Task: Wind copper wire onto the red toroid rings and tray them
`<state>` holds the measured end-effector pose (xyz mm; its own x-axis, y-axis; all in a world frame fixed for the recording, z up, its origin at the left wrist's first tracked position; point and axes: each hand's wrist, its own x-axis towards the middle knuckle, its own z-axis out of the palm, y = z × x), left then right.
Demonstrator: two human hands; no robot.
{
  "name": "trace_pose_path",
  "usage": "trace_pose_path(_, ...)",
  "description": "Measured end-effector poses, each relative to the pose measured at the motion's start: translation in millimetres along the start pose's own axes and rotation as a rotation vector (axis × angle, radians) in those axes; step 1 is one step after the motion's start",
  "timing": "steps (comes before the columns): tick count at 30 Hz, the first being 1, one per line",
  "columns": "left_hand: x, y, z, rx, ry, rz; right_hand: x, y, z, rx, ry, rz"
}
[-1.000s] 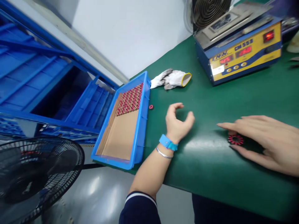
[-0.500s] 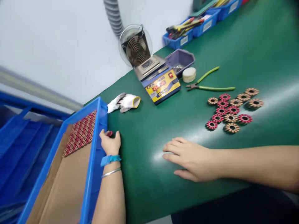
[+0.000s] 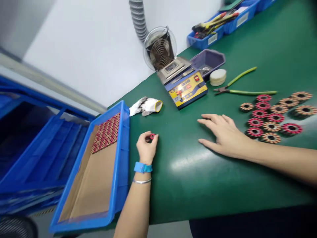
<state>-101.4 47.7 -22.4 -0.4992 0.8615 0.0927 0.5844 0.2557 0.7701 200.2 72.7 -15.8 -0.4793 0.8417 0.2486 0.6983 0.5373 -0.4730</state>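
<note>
My left hand (image 3: 146,147) pinches a small red wound stator core (image 3: 152,136) between thumb and fingers, just right of the blue tray (image 3: 116,178). Packed rows of red and copper-coloured stator cores (image 3: 107,132) fill the far end of that tray, on brown cardboard (image 3: 96,181). Holding nothing, my right hand (image 3: 223,135) is over the green table with thumb and fingers apart. To its right stands a loose group of red and copper-coloured stator cores (image 3: 271,126), partly behind my right wrist.
White gloves (image 3: 148,105) lie beyond my left hand. A yellow-and-blue soldering pot (image 3: 187,91) with a fan stands at the back, near a purple bin (image 3: 208,62), a round white tin (image 3: 218,77) and green-handled cutters (image 3: 237,84). Blue tool bins (image 3: 208,38) line the far side.
My left hand has moved right, away from the tray's side, with the red stator core in its fingers. My right hand has shifted forward, closer to the loose cores. The camera view has turned left.
</note>
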Motion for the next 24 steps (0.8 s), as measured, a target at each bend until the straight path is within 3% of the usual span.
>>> trace_pose_path(3, -27.7, 20.3, 12.5, -0.175, -0.177, -0.017, -1.2, -6.6, 1.6, 0.256, 0.018, -0.091)
trace_pose_path(7, -64.7, 45.9, 28.1, -0.596, -0.538, -0.094, -2.5, -17.6, 3.3, 0.535, -0.067, -0.152)
trace_pose_path(10, -78.9, 55.1, 31.6, -0.65, -0.643, -0.086, -0.9, -20.5, 2.6, 0.608, -0.123, -0.189)
trace_pose_path(14, -82.4, 54.3, 32.3, -0.654, -0.716, -0.141, 3.5, -21.3, -1.7, 0.671, -0.133, -0.198)
trace_pose_path(17, -82.8, 52.2, 31.9, -0.605, -0.726, -0.109, 5.6, -23.0, -4.3, 0.676, -0.187, -0.237)
trace_pose_path(24, -84.8, 53.2, 28.1, -0.398, -0.525, 0.374, 4.7, -23.2, -6.0, 0.676, -0.275, -0.221)
